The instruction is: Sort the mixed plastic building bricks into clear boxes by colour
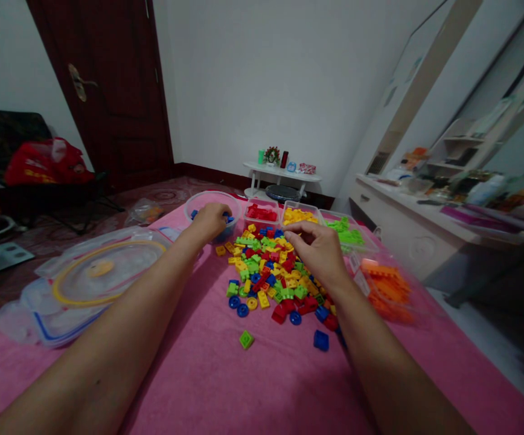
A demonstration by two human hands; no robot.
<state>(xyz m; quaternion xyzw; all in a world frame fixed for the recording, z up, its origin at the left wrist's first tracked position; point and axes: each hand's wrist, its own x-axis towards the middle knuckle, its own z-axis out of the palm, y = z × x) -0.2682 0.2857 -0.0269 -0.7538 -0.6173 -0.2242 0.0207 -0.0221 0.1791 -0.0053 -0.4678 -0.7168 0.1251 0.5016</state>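
Note:
My left hand (211, 220) reaches over the rim of a round clear tub (190, 208) that holds blue toy bricks (194, 214). Its fingers are curled down, and blue shows by the fingertips, but what they grip is hidden. Above the far part of a mixed heap of toy bricks (262, 260) is my right hand (319, 248), thumb and fingers drawn together. A blue brick (279, 233) lies at those fingertips; whether it is held I cannot make out. Red, yellow, green and blue pieces, with small wheels (242, 310), make up the heap.
Behind the heap stand clear boxes of red bricks (262, 212), yellow bricks (299, 216) and green bricks (346, 231). A box of orange bricks (386, 287) is at right. Stacked lids (103, 272) lie left. A green brick (246, 339) and blue brick (321, 340) sit nearer me on the pink cloth (226, 386).

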